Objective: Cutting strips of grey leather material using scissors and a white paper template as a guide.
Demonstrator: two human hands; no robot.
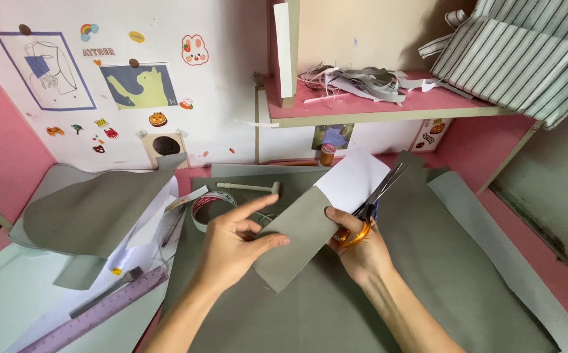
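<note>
My left hand (235,240) pinches the left edge of a grey paper piece (297,238) whose far part shows its white back (356,178). My right hand (357,247) grips orange-handled scissors (370,208); their blades point up and right along the sheet's right edge, slightly parted. Both hands hover over a large grey sheet (441,261) spread on the pink desk.
A roll of clear tape (209,208) and a white tool (252,187) lie just beyond my left hand. A purple ruler (98,312) and curled grey paper (94,212) sit at left. Paper scraps (362,82) fill a pink shelf; striped fabric (526,52) hangs at top right.
</note>
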